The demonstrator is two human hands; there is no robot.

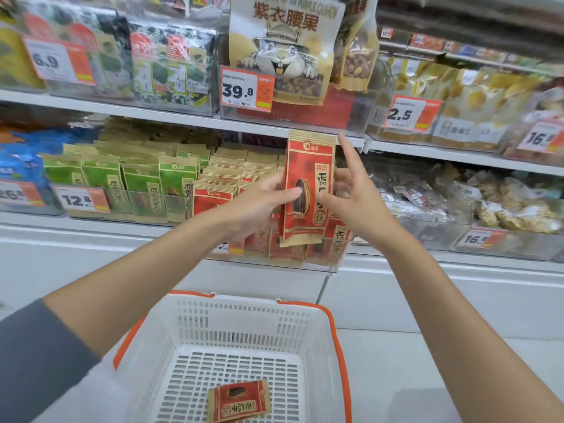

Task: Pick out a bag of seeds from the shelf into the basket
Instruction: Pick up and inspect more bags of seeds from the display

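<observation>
Two hazards are standing out from here, and I am listing them by the size of the thing involved.

1. I am reading the shelf [183, 116] first. Its lower tier is carrying tight rows of red packs [213, 193] directly behind and below the held item. A careless pull-back could, in my judgement, be dragging neighbours over the clear front rail [305, 264].

2. I am reading the basket [244, 325] at 6 o'clock in the view, well below both hands. A loose red bag [238, 403] is lying on its floor. The held item is hanging beyond the basket's far rim, so an early release risks landing it outside.

3. I am tracking the seed bag [308, 184] near the view's centre. It is standing upright and clear of the stocked rows, with its top just under the upper tier's edge.

4. I am seeing the left hand [256, 206] gripping the bag's 9 o'clock edge, thumb across the front. A one-sided grip may be letting the pouch pivot or slip.

5. I am seeing the right hand [354, 196] at the bag's 3 o'clock edge, fingers spread wide and holding nothing. I cannot tell whether they are touching the bag.
</observation>
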